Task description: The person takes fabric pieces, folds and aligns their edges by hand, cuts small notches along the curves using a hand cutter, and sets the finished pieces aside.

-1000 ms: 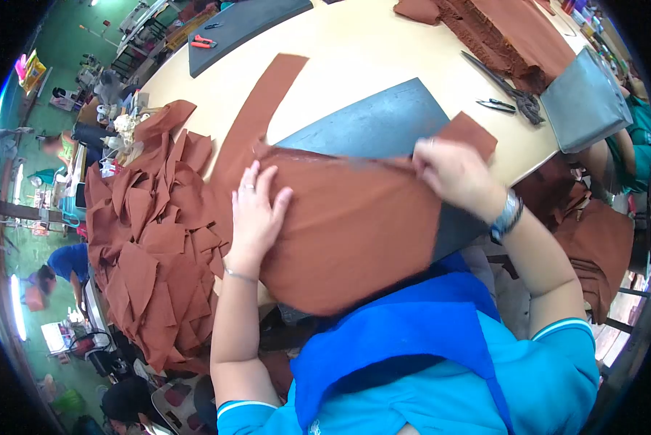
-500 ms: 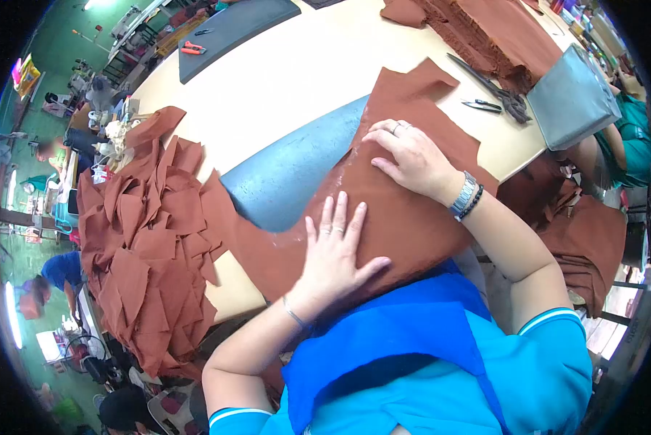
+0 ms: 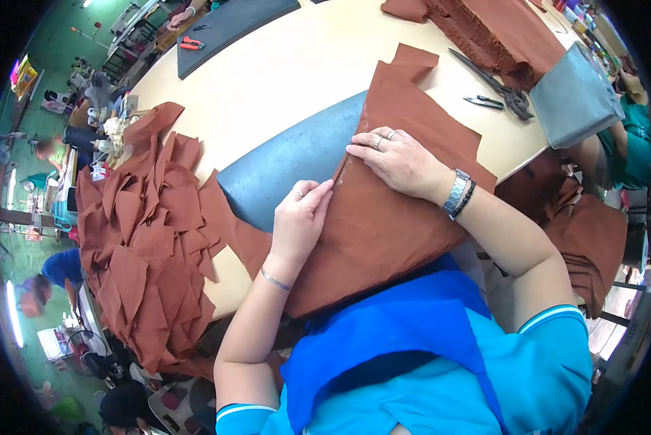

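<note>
A large piece of reddish-brown fabric [image 3: 383,225] lies partly over a dark grey curved sheet [image 3: 289,156] on the table and hangs toward my apron. At the fabric's left edge, my left hand [image 3: 300,221] is closed in a pinch on the edge. Further up the same edge, my right hand [image 3: 405,165] has its fingers bent and closed on the cloth. The edge between the two hands looks folded over. My palms hide part of the fabric below them.
A heap of brown cut pieces [image 3: 144,246] covers the table's left side. Large scissors [image 3: 477,72], small thread snips [image 3: 483,102] and a grey box-like block [image 3: 575,98] sit at right. A red-handled cutter [image 3: 192,43] rests on a dark board [image 3: 231,32]. Other people work nearby.
My left hand has gone from lying flat on the fabric to pinching its edge. My right hand has shifted down and left to the edge, which is now turned over.
</note>
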Motion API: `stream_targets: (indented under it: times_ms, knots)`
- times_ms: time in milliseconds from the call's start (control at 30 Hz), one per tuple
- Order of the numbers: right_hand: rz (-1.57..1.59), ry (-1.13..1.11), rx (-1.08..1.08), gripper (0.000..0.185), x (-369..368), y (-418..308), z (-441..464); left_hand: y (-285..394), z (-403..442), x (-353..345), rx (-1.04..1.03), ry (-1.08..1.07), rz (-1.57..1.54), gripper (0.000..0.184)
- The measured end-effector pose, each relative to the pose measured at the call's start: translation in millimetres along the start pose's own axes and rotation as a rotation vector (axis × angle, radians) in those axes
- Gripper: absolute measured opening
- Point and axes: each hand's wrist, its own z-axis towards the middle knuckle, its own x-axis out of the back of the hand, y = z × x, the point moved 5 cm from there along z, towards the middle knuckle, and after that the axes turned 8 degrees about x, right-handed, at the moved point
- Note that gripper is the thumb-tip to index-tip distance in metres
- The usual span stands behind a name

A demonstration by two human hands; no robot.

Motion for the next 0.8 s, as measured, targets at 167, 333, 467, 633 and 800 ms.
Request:
stream_targets:
  times_ms: [167, 333, 467, 633, 800]
  knots:
    - [-0.002, -0.166, -0.03, 0.048, 1.3, -7.6, 4.0, 0.2, -11.5, 4.5, -0.017, 0.023, 0.123, 0.015]
    - [-0.144, -0.361, -0.108, 0.084, 6.1, -41.4, 6.5, 1.1, -12.5, 2.7, -0.061, 0.043, 0.181, 0.015]
    - [-0.211, -0.344, -0.247, 0.085, 9.8, -9.0, 0.4, 2.1, -13.3, 4.4, -0.047, 0.042, 0.163, 0.016]
    - [-0.039, -0.134, -0.076, 0.073, 5.2, -22.9, 11.3, 0.6, -11.8, 5.3, -0.031, 0.031, 0.126, 0.017]
    - [0.052, -0.094, 0.058, 0.066, -13.9, -61.0, 9.1, -2.4, -26.4, 23.5, 0.047, -0.056, 0.066, 0.018]
